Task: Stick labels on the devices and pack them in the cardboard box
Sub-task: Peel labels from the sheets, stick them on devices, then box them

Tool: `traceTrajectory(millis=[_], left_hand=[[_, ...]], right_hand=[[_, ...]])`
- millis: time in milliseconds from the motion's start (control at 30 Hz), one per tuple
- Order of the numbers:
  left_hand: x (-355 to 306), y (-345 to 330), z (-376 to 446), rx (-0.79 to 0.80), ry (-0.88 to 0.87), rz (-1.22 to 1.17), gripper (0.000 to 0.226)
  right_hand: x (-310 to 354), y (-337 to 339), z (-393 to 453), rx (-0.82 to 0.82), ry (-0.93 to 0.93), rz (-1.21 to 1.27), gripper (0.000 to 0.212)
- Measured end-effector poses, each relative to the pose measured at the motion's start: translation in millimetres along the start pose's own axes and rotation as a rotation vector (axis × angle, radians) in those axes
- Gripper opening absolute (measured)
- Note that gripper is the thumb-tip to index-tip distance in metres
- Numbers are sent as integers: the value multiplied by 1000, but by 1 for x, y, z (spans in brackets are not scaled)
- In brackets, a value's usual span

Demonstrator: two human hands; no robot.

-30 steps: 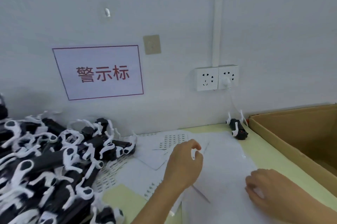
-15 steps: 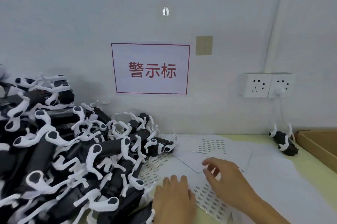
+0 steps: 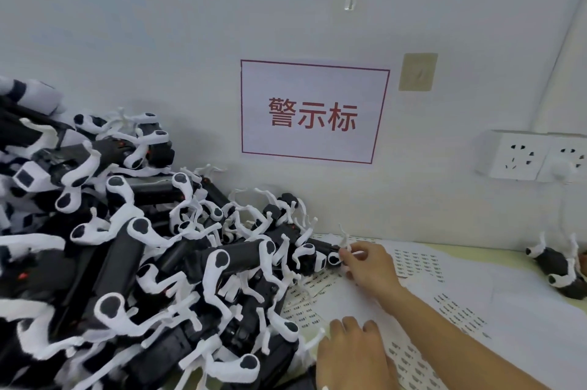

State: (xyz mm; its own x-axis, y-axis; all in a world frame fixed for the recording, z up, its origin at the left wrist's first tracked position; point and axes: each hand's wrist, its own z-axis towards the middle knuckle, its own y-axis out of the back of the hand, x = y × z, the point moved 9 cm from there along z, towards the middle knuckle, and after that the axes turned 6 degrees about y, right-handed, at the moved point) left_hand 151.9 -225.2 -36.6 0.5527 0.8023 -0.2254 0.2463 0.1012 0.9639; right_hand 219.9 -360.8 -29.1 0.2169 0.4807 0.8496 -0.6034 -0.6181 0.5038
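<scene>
Pinching a thin white leg of a device [image 3: 314, 257] at frame centre, the right hand [image 3: 368, 265] risked snapping it; the black body looked sturdier. Left hand [image 3: 349, 354] rested flat, fingers relaxed.

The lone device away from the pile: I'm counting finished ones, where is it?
In the head view the lone device lies at the far right on the white paper sheets, below the wall sockets.

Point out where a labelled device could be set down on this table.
Free: the white paper between the right hand and the lone device. Crowded: the device pile fills the left side; label sheets lie along the wall.
</scene>
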Motion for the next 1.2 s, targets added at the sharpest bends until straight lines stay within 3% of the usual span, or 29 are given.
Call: traceTrajectory(millis=[133,367,500,600,700,767,867,933,1033,1200], left_hand=[[3,2,0,-12,6,-10,33],[8,8,-5,-31,22,-40,35],[19,29,-11,-214,57,-352,19],[16,47,-15,-383,9,-457,12],[0,59,-17,-488,-107,-529,27],[-11,68,-14,-538,-187,-521,51],[-26,67,2,-469,-273,-316,74],[-32,63,10,-432,-319,-180,64],[-32,61,16,-436,-336,-155,44],[-23,62,19,-413,-295,-232,38]], right_hand=[[-1,22,-1,-130,-31,21,32],[-31,79,-38,-255,-152,77,40],[-50,106,-59,-256,-257,185,45],[-50,119,-65,-244,-284,247,44],[-44,121,-65,-197,-283,318,36],[-41,114,-64,-126,-278,373,33],[-42,103,-62,-23,-314,401,34],[-47,97,-64,41,-376,440,32],[-52,92,-66,112,-427,487,30],[-41,98,-60,178,-312,356,44]])
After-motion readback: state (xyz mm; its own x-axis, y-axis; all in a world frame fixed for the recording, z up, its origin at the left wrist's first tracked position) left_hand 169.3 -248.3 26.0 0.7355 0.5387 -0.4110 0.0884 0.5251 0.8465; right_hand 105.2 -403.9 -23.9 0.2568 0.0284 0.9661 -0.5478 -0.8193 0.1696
